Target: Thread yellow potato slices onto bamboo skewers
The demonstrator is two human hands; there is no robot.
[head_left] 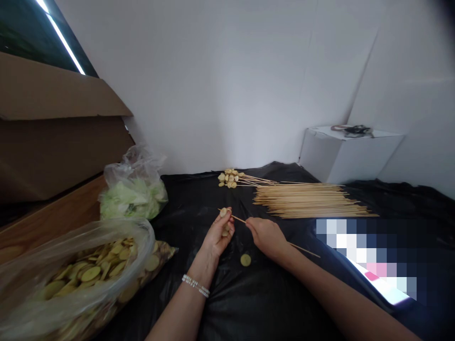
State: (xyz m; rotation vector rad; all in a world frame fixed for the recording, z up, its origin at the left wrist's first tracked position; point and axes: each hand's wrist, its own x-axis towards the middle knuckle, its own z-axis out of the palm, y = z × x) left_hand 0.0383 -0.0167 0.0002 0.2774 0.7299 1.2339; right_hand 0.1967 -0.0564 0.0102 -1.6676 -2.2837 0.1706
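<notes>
My left hand (219, 231) pinches a pale round slice (223, 212), and the tip of a thin wooden stick (239, 219) passes through it. More slices sit in the curled fingers of that hand. My right hand (267, 235) is closed round the same stick, whose far end shows beyond my wrist. A single slice (245, 260) lies on the black sheet (227, 303) below my hands. Beyond them rests a group of sticks with slices (230, 178) on their left ends. To its right lies a wide pile of bare sticks (313, 200).
An open plastic bag of slices (90, 273) fills the lower left, with a tied bag of pale green leaves (133, 196) behind it. A lit screen (394, 294), partly pixelated, lies at the right. A white box (348, 154) stands at the back right, cardboard (64, 94) at the left.
</notes>
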